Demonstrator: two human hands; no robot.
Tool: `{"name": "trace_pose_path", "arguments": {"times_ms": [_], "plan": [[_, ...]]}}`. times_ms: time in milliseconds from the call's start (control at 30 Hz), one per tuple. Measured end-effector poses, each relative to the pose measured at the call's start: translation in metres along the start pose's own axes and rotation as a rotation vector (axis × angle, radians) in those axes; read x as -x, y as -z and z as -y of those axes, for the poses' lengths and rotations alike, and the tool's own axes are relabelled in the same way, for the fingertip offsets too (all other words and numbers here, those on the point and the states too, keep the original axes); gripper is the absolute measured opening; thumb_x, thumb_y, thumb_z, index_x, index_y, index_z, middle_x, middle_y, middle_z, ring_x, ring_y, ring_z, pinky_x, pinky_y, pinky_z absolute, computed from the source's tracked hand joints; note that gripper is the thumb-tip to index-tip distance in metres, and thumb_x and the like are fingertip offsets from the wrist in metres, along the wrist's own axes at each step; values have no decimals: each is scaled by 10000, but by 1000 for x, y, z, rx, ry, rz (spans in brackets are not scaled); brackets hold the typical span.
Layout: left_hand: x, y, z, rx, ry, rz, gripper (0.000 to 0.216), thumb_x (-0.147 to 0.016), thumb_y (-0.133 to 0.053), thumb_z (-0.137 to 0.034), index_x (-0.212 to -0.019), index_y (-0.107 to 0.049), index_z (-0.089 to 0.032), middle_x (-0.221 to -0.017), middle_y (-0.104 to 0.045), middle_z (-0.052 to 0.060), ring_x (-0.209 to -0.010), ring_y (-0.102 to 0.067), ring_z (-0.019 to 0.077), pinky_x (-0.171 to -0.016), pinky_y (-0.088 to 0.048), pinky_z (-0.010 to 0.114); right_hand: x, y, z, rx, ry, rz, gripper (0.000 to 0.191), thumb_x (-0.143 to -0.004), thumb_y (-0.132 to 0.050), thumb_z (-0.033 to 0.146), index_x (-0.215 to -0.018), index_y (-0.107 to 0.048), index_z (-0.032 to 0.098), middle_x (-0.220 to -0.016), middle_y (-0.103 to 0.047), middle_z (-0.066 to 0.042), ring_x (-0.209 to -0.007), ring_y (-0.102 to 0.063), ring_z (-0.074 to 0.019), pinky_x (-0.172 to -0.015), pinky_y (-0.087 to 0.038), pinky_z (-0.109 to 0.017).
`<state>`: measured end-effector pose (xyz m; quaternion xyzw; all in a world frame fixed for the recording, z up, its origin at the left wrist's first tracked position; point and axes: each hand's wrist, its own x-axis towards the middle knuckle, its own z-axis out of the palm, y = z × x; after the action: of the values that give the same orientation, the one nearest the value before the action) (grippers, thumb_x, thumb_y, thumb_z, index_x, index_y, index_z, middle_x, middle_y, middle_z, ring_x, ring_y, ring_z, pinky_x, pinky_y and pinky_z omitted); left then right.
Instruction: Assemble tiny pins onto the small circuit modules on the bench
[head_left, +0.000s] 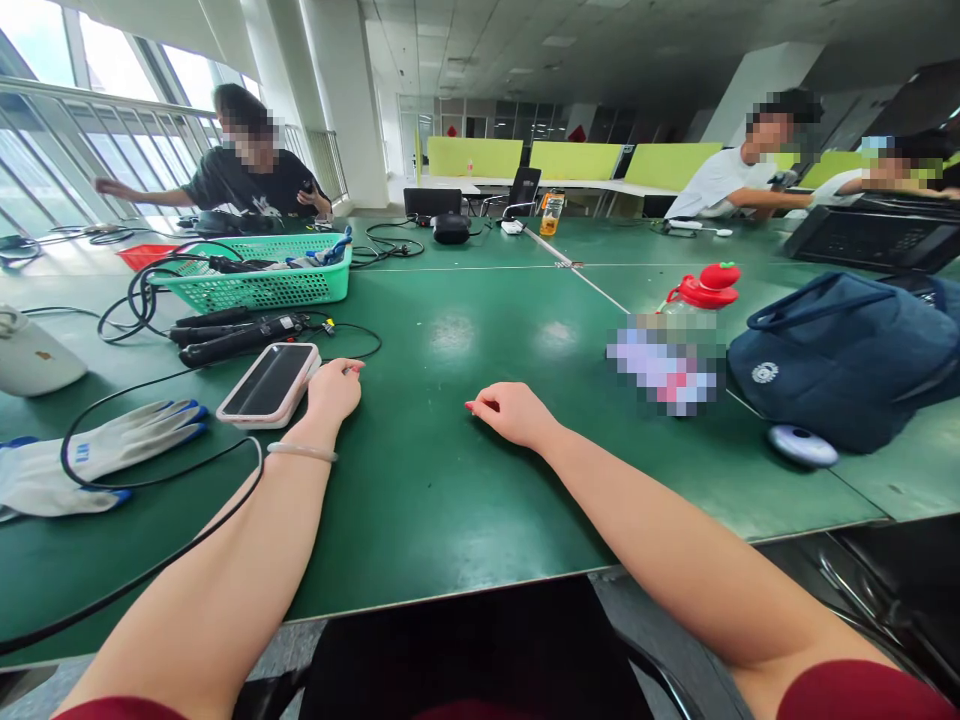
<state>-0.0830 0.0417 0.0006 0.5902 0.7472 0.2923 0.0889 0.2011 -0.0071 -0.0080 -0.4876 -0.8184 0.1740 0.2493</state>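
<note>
My left hand (335,390) rests on the green table with its fingers curled in, right beside a smartphone (271,383) in a pale pink case. A pale bangle (302,452) circles that wrist. Farther right, my right hand (516,412) lies on the tabletop in a loose fist, a small gap showing by the thumb. Nothing shows in either hand. White work gloves with blue edges (142,440) lie left of the phone, and a black cable (187,545) runs over them toward my left forearm. Black handheld devices (240,335) are behind the phone.
A green plastic basket (262,285) holds cables and gloves. To the right are a red-lidded bottle (701,290), a navy bag (847,350) and a white-and-blue mouse-shaped object (802,446). An orange bottle (551,214) stands farther back. Several people sit around the far sides.
</note>
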Motion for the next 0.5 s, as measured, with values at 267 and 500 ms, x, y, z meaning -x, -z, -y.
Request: {"name": "trace_pose_path", "arguments": {"times_ms": [267,500], "plan": [[50,-24,-54,646,-256,424,358,-826,-510,-311,-1119,-652,-161,-984,-706,79,-885,-626,166,-825,-472,310,-8,-7,-5,-8,14,11,252,-751,-753,226,-997,-713,188,-827,-601,-17,-693,-528,-113,-697,-425,-253],[62,-25,-61,526,-319,425,291,-856,-500,-298,-1075,-651,-180,-1005,-719,71,-928,-646,183,-874,-474,325,-8,-12,-3,42,12,52,423,-795,-720,329,-1185,-656,178,-1013,-610,-63,-810,-574,-154,-810,-466,-302]]}}
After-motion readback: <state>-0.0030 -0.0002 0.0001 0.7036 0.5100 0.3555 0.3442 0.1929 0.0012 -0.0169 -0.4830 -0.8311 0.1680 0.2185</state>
